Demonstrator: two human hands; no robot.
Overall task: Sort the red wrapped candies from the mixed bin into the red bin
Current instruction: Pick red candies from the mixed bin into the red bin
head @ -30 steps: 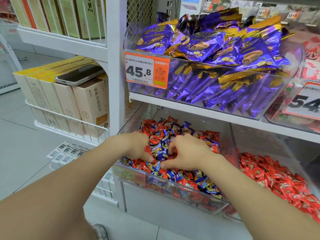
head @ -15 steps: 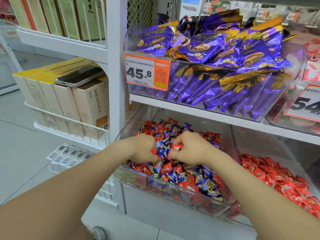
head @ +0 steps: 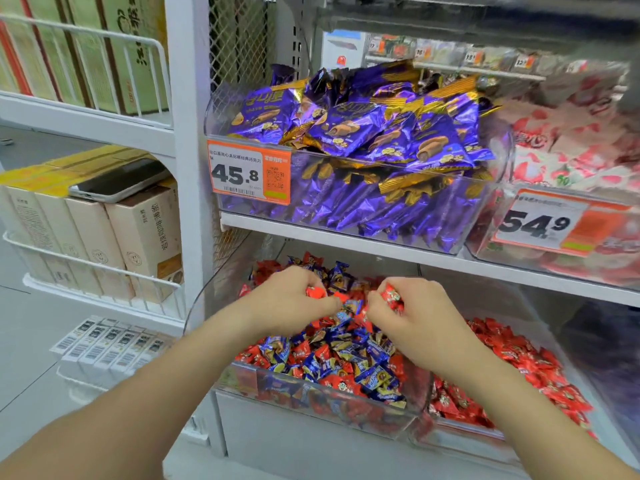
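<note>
Holding two red wrapped pieces just above the heap at frame centre, I have both hands poised over the mixed bin (head: 277,386). My left hand (head: 294,303) pinches the first red candy (head: 316,292) in curled fingers (head: 304,277). My right hand (head: 415,317) grips the second red candy (head: 391,294) in the same way. Each piece is held at the fingertips, which I judge keeps the blue candies (head: 313,367) from coming up with it.

The mixed bin sits at lower centre, red and blue pieces heaped together. The red bin (head: 464,436) lies just beside it at lower right and shows red pieces only. A clear side wall parts the two bins, so any carry must pass over that edge.

The shelf (head: 346,233) above carries the bin of purple packets (head: 346,188). It overhangs the rear of both lower bins and limits headroom there. Open room lies toward the front of the bins. The right hand is nearer the red bin and, by my reading, has the shorter path. The left hand would have to cross the heap or pass the right hand.
</note>
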